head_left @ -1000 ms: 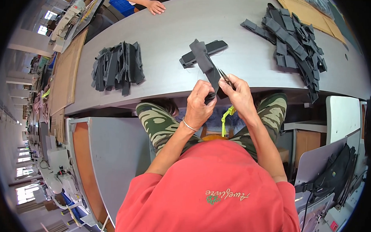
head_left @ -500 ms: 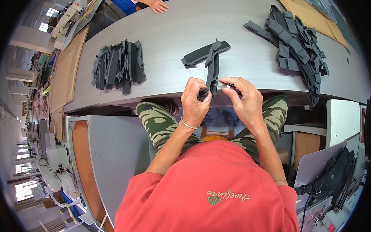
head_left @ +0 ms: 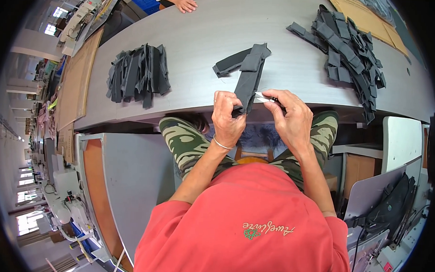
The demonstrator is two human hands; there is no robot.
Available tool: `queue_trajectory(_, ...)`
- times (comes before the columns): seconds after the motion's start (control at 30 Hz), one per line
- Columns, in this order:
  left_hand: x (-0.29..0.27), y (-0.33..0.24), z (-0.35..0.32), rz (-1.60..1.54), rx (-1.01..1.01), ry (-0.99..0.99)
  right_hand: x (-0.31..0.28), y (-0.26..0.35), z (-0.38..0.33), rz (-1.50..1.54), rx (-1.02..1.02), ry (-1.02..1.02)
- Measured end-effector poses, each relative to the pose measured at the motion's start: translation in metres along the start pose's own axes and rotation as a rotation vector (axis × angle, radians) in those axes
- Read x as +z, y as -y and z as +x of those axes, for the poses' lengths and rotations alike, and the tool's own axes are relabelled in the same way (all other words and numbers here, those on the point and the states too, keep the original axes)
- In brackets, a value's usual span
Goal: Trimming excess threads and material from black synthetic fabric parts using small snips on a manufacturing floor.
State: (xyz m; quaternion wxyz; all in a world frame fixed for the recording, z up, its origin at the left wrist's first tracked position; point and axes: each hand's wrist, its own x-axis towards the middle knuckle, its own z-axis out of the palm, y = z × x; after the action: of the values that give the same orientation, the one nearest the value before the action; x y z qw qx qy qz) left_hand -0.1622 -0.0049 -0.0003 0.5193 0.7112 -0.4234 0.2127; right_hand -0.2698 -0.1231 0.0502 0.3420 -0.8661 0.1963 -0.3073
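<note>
My left hand (head_left: 228,118) is closed on the near end of a dark grey fabric strip (head_left: 249,80). The strip runs away from me over the table edge and shows folded, stitched sections. A small pair of thread snips (head_left: 261,97) sits in my closed right hand (head_left: 293,122); its pale blades lie close to the strip's right edge, just beyond my fingertips. Whether the blades touch the fabric I cannot tell. Another dark length of strip (head_left: 229,63) slants to the left from behind the held one; whether the two are joined is hidden.
On the grey table (head_left: 196,63) lie a row of dark strips (head_left: 138,75) at left and a tangled heap of strips (head_left: 347,54) at right. Across the table rests another person's hand (head_left: 186,4). Flat cardboard (head_left: 372,21) covers the far right corner. A grey cabinet (head_left: 139,171) stands left of my legs.
The held strip has turned over from a narrow edge to its broad, flat face. My right hand and the snips have shifted slightly right.
</note>
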Motion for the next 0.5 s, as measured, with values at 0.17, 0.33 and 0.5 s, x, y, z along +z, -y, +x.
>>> queue_trajectory(0.17,0.0012,0.0007,0.0013,0.019,0.043,-0.015,0.0016,-0.0001,0.0001,-0.019,-0.087,0.008)
queue_trajectory(0.33,0.0002,0.0024,0.0012,0.034,0.074,-0.012,0.0012,0.0002,-0.0001,-0.030,-0.113,0.005)
queue_trajectory(0.5,0.0007,0.0036,-0.0010,0.041,0.104,-0.009,0.0017,-0.0007,-0.0006,-0.098,-0.169,-0.005)
